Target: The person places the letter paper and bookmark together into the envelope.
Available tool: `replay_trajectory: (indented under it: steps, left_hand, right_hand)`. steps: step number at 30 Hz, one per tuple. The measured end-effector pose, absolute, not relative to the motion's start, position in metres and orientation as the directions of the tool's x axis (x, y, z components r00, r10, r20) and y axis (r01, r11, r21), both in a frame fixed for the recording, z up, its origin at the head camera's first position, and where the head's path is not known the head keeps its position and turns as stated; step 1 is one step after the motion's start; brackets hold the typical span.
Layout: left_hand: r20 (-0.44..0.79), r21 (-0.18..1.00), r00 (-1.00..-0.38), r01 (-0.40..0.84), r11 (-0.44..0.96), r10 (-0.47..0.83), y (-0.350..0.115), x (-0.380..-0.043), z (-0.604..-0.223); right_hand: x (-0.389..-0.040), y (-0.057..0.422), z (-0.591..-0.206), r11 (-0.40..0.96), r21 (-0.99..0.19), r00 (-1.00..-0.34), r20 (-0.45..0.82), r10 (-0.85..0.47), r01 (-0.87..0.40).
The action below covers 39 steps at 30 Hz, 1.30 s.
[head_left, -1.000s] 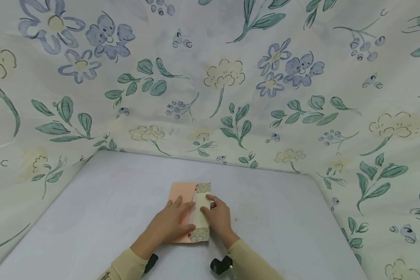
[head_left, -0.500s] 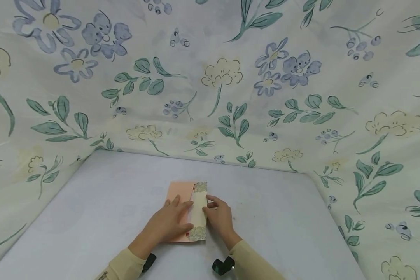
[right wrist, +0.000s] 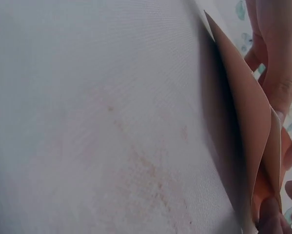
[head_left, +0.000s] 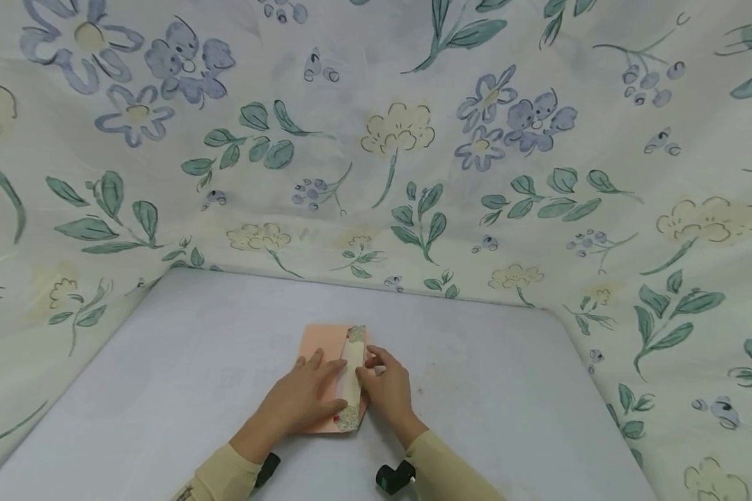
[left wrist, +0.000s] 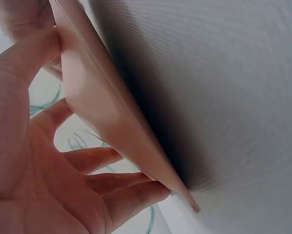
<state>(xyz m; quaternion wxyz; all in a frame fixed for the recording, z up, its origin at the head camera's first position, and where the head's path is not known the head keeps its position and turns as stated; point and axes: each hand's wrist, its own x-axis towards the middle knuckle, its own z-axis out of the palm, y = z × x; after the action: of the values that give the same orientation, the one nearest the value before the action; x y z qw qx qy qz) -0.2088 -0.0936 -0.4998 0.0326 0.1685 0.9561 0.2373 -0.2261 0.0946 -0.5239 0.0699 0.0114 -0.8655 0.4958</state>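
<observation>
A peach paper folder (head_left: 322, 341) lies on the white table. Along its right side runs a flap (head_left: 352, 379), cream in the middle with grey-green patterned ends, its outer edge lifted and tilted left. A small red spot (head_left: 336, 419) shows by its lower end. My left hand (head_left: 301, 396) rests on the folder with its fingers spread, its thumb by the flap. My right hand (head_left: 390, 386) pinches the flap's outer edge. In the right wrist view, a fingertip (right wrist: 270, 214) sits inside the fold, between the paper layers.
The white table (head_left: 507, 396) carries faint brownish specks to the right of the folder. A floral-patterned cloth (head_left: 413, 139) surrounds its back and sides. Dark devices, one of them a black piece (head_left: 395, 477), show beside both wrists.
The flap's outer edge has risen and swung left, so the flap looks narrower and peach paper shows to its right. My right hand shifted left with it; my left hand stays on the folder.
</observation>
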Motion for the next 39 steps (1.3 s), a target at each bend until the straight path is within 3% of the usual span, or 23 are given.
replay_trajectory:
  steps: [39]
  left_hand:
    - [0.056,0.463,-0.932,0.342,0.818,0.359,-0.096,-0.206,-0.5]
  right_hand:
    - [-0.225,0.071,-0.525,0.473,-0.868,-0.987,0.161,-0.018,-0.15]
